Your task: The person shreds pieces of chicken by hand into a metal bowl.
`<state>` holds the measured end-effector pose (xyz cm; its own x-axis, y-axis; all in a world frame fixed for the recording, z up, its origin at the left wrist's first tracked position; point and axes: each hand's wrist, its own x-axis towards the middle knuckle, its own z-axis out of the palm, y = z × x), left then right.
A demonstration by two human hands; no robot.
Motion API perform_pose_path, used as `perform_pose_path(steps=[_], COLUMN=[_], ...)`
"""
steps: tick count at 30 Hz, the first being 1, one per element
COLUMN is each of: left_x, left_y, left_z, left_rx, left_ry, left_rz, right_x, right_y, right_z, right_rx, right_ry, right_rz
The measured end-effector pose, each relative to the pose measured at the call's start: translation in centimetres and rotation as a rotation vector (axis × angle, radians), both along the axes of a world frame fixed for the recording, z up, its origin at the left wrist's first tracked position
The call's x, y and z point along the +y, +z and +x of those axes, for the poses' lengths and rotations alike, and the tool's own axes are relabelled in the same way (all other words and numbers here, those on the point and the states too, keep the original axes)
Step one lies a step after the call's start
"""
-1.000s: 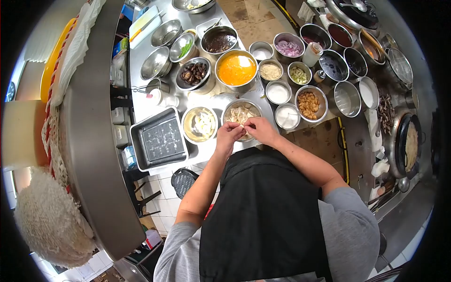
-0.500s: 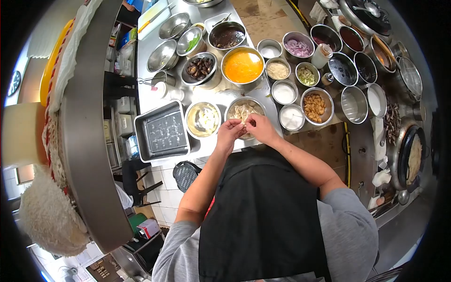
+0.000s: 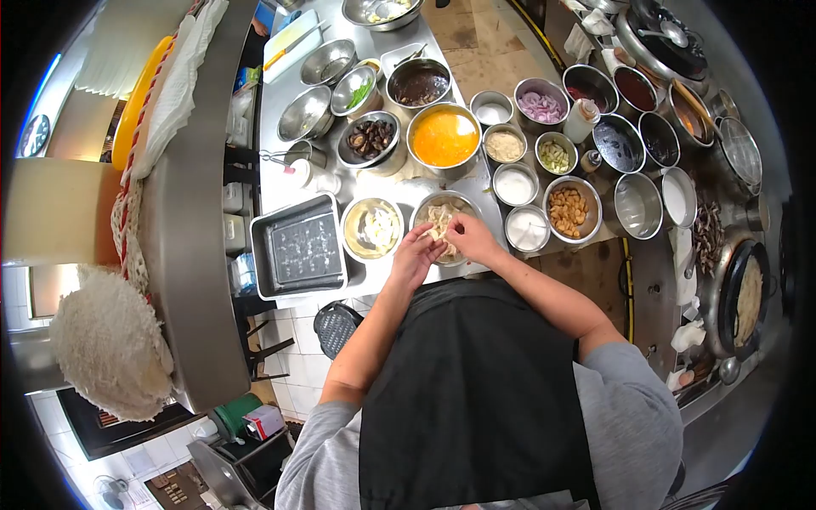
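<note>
I see a metal bowl (image 3: pixel 432 201) on the table (image 3: pixel 370 274), with pale food (image 3: pixel 439 214) inside. The left hand (image 3: pixel 416 257) and the right hand (image 3: pixel 473 238) are close together over its near side, fingers bent. I can't tell if they pinch a piece. Left of the metal bowl is white food (image 3: pixel 380 225), then a big tray (image 3: pixel 299 246). Orange liquid (image 3: pixel 445 136) is behind it, and brown chunks (image 3: pixel 568 212) are to its right.
</note>
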<state>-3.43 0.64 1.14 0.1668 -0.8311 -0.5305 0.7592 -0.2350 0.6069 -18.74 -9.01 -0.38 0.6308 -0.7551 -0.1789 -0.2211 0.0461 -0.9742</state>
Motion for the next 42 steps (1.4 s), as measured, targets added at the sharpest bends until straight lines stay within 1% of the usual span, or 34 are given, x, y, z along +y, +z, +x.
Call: perform_pose_path(steps=[6,11,14,17,20,22,23,25,29,31,35,38,39,40,41,42], left_x=[0.1,0.1,0.1,0.1,-0.2,-0.2,-0.3,-0.2,0.5,0.9,1.9,3.0,3.4,3.8,4.2,4.5], left_y=[-0.5,-1.4,-1.2,-0.7,-1.2,-1.0,-0.7,-0.6,-0.5,-0.2,-0.5,-0.1,-0.1,-0.6,-0.8,-0.5], left_z=[0.5,0.4,0.6,1.0,1.4,1.4,1.5,1.7,2.1,2.2,2.3,2.0,1.9,2.0,2.0,2.1], left_rx=[0.027,-0.018,-0.027,-0.054,-0.029,-0.032,-0.040,-0.034,-0.022,-0.023,-0.028,-0.024,-0.030,0.028,0.011,-0.012], left_ry=[-0.008,-0.039,-0.033,-0.026,-0.023,-0.038,-0.046,-0.061,-0.087,-0.111,-0.106,-0.110,-0.106,-0.053,-0.058,-0.073], left_rz=[-0.008,0.009,0.048,0.090,0.077,0.080,0.079,0.066,0.062,0.069,0.077,0.061,0.063,0.037,0.082,0.069], right_x=[0.0,0.3,0.3,0.2,0.4,0.5,0.6,0.8,1.7,2.0,2.8,3.3,3.4,3.5,3.6,3.9], right_y=[-0.3,-0.2,-0.3,0.0,-0.4,-0.5,-0.5,0.4,0.2,-0.1,-0.4,-0.6,-0.3,0.0,0.2,2.5], right_z=[-0.1,-0.1,0.1,0.2,0.1,0.1,-0.1,-0.3,0.4,0.5,0.5,0.8,0.8,0.9,1.0,0.9], right_rx=[0.004,-0.014,-0.018,0.044,0.059,-0.014,-0.012,0.062,0.045,0.070,0.095,0.073,0.075,0.084,0.093,0.165], right_ry=[-0.005,-0.046,-0.058,-0.070,-0.084,-0.115,-0.119,-0.048,-0.064,-0.090,-0.078,-0.126,-0.121,-0.124,-0.126,-0.127], right_rz=[-0.014,-0.013,-0.073,-0.093,-0.164,-0.239,-0.243,-0.200,-0.189,-0.278,-0.282,-0.223,-0.226,-0.224,-0.222,-0.217])
